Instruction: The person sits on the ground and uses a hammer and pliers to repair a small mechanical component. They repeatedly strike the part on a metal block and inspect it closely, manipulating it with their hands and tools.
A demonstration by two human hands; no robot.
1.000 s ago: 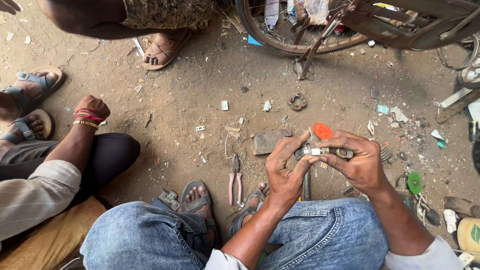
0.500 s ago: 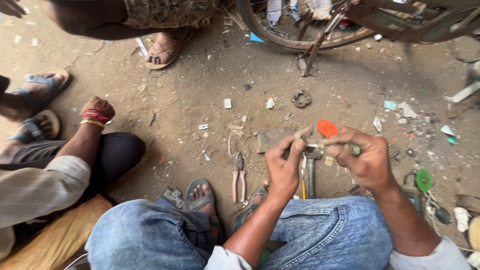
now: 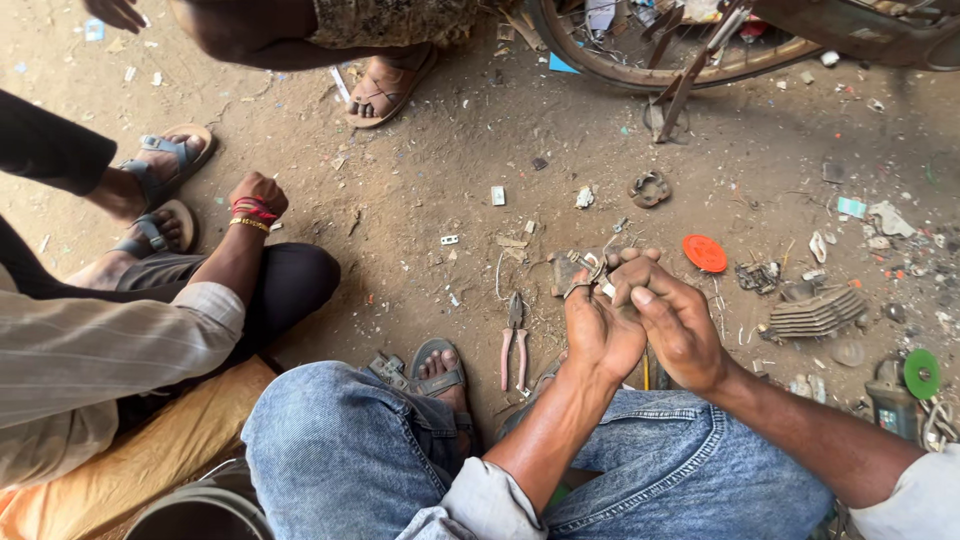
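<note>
Head view: a seated person's left hand [image 3: 598, 330] and right hand [image 3: 672, 322] close together around a small metal part [image 3: 590, 282] above the dirt ground [image 3: 420, 180], fingers pinching it steady (red-handled pliers [image 3: 513, 342] lie just beside, within reach).

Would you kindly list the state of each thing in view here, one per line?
left hand: closed around a small metal part, pressed against the right hand
right hand: closed over the same part
pliers: lying flat on the ground, handles toward the person, untouched
orange disc: lying flat on the dirt
finned metal piece: lying on the ground, apart from the hands
</note>
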